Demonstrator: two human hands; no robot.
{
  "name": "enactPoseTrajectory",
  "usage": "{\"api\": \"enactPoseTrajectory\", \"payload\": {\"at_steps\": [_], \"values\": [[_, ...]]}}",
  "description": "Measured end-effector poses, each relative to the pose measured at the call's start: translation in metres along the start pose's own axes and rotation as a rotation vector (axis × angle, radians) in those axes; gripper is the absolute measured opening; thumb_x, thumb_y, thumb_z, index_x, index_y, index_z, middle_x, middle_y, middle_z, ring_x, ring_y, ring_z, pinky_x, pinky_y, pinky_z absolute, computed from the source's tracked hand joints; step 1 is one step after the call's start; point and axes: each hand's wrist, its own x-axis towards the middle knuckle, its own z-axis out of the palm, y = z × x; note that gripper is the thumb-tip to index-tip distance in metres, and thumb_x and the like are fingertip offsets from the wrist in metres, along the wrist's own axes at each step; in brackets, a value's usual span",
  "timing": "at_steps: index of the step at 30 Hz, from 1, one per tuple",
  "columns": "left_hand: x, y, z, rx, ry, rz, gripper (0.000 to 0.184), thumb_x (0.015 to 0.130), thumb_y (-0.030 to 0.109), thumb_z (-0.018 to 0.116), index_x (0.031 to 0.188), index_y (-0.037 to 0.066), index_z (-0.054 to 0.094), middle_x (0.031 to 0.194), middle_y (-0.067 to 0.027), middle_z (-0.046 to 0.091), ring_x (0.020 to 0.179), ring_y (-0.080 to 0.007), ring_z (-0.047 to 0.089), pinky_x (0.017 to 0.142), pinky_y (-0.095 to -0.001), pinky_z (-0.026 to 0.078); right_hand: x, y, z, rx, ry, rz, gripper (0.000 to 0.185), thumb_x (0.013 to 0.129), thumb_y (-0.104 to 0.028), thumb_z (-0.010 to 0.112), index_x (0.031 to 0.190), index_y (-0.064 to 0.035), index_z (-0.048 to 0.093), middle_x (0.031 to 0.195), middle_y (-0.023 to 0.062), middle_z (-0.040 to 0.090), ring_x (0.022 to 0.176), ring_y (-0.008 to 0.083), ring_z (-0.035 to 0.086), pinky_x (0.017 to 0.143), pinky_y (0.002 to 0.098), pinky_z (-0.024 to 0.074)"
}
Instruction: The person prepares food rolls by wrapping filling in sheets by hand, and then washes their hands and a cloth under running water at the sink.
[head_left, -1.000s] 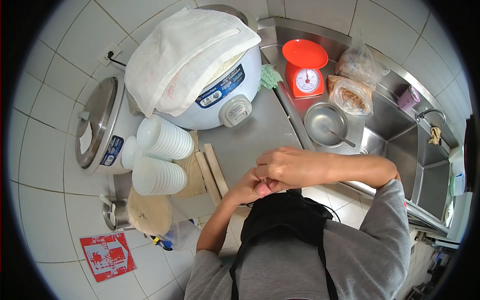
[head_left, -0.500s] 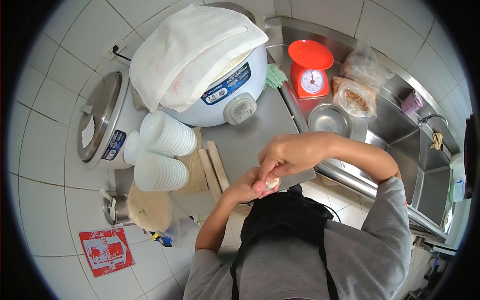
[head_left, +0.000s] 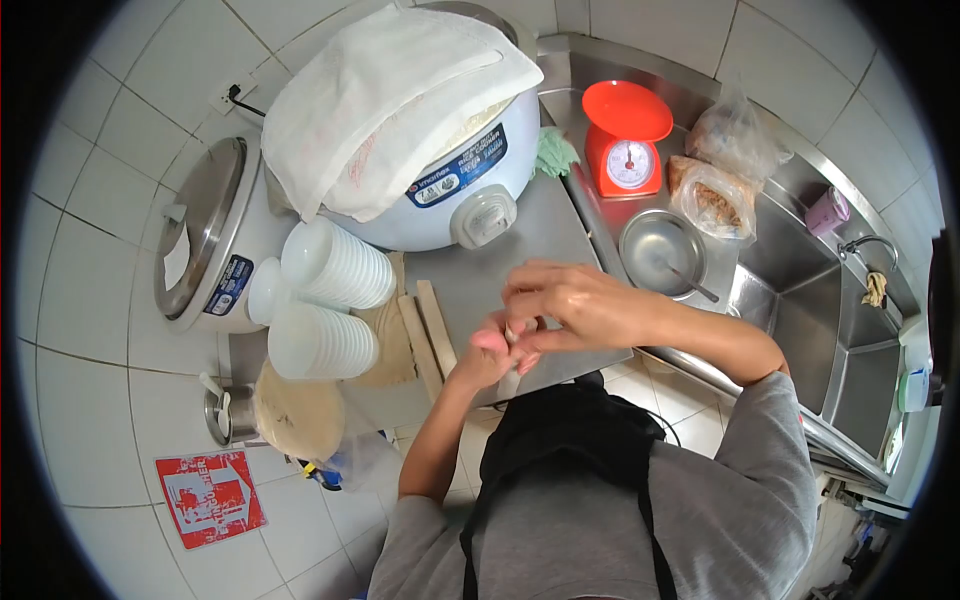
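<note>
My left hand is held near the counter's front edge, fingers curled around a small whitish lump. Bent over it from the right, my right hand presses its thumb and fingers against the lump and the left fingertips. Most of the lump is hidden, so its kind cannot be made out. Two wooden sticks lie on the counter just left of my hands. To the right, beyond my right wrist, a metal bowl has a spoon in it.
Stacked white plastic cups lie on the left. A cloth-covered rice cooker stands at the back, with a second cooker at left. An orange kitchen scale, plastic bags of food and a metal sink are on the right.
Both hands have shifted slightly left and the right hand has turned over the left. The whitish lump is more covered now. The spoon in the bowl has come into view.
</note>
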Motion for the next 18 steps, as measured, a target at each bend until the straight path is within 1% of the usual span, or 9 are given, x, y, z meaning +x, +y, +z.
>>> {"api": "enactPoseTrajectory", "payload": {"at_steps": [3,6,9,10,12,13,15,16,18], "values": [[0.012,-0.009,-0.001,-0.223,-0.01,0.178,0.059,0.08,0.063,0.056,0.079,0.005,0.044,0.061,-0.0005,0.045,0.052,-0.0096,0.046,0.047,-0.0243,0.037,0.003,0.003,0.005,0.089,-0.016,0.258,0.018,0.079,-0.014,0.069,0.091,-0.0031,0.062,0.095,0.0081,0.055,0.092,0.0223,0.054,0.074,0.0324,0.0459],[0.016,-0.012,0.006,-0.239,0.138,0.364,0.047,0.086,0.051,0.058,0.083,0.006,0.044,0.063,-0.0006,0.045,0.057,-0.0107,0.047,0.053,-0.0249,0.039,-0.003,0.024,0.027,0.52,0.384,0.377,0.025,0.079,-0.016,0.07,0.099,-0.0031,0.06,0.1,0.0072,0.057,0.091,0.0183,0.054,0.076,0.0309,0.0453],[0.02,-0.016,0.008,-0.124,0.443,0.418,0.041,0.09,0.048,0.053,0.093,0.008,0.044,0.067,-0.0007,0.042,0.062,-0.0127,0.046,0.063,-0.0287,0.042,-0.044,0.049,0.081,0.595,0.196,0.578,0.035,0.079,-0.018,0.071,0.107,-0.0035,0.057,0.101,0.0086,0.059,0.088,0.0171,0.055,0.076,0.0318,0.0456],[0.021,-0.025,0.007,-0.28,0.508,0.454,0.032,0.093,0.037,0.054,0.096,0.007,0.044,0.071,-0.0008,0.042,0.068,-0.0145,0.048,0.071,-0.0317,0.044,-0.054,0.055,0.094,0.592,0.142,0.642,0.037,0.078,-0.019,0.071,0.109,-0.0039,0.057,0.101,0.0095,0.059,0.088,0.018,0.056,0.076,0.0327,0.0459],[0.02,-0.03,0.006,-0.307,0.693,0.419,0.027,0.094,0.03,0.054,0.101,0.006,0.045,0.074,-0.0015,0.045,0.072,-0.0156,0.05,0.073,-0.0324,0.045,-0.062,0.06,0.11,0.513,0.087,0.753,0.041,0.077,-0.019,0.072,0.112,-0.0052,0.056,0.101,0.0126,0.06,0.089,0.0234,0.059,0.076,0.0364,0.0471],[0.021,-0.032,0.004,-0.319,0.78,0.411,0.024,0.095,0.026,0.054,0.103,0.005,0.045,0.076,-0.0018,0.046,0.073,-0.0162,0.052,0.074,-0.0328,0.045,-0.065,0.067,0.11,0.406,0.053,0.766,0.04,0.075,-0.017,0.072,0.11,-0.0052,0.057,0.099,0.0132,0.059,0.088,0.0255,0.059,0.077,0.0376,0.0471],[0.018,-0.055,-0.018,-0.168,0.909,0.388,0.022,0.094,0.022,0.056,0.104,0.004,0.048,0.082,-0.0035,0.052,0.08,-0.0153,0.055,0.075,-0.0295,0.046,-0.075,0.085,0.103,0.191,-0.011,0.783,0.04,0.071,-0.013,0.073,0.107,-0.0052,0.059,0.096,0.0144,0.058,0.084,0.0297,0.06,0.077,0.04,0.0471],[0.017,-0.07,-0.028,-0.093,0.97,0.373,0.021,0.093,0.019,0.057,0.104,0.003,0.05,0.084,-0.0043,0.055,0.083,-0.0149,0.057,0.075,-0.0279,0.046,-0.082,0.098,0.103,0.108,-0.028,0.728,0.038,0.07,-0.012,0.073,0.105,-0.0055,0.06,0.096,0.0142,0.058,0.086,0.0306,0.059,0.078,0.0407,0.0469],[0.012,-0.094,-0.036,0.161,0.933,0.29,0.018,0.093,0.017,0.057,0.104,0.002,0.052,0.091,-0.0054,0.057,0.088,-0.0146,0.058,0.078,-0.0275,0.046,-0.095,0.116,0.102,-0.052,-0.064,0.618,0.035,0.068,-0.01,0.073,0.101,-0.0062,0.061,0.096,0.0139,0.056,0.09,0.0323,0.057,0.078,0.042,0.0465]]}}
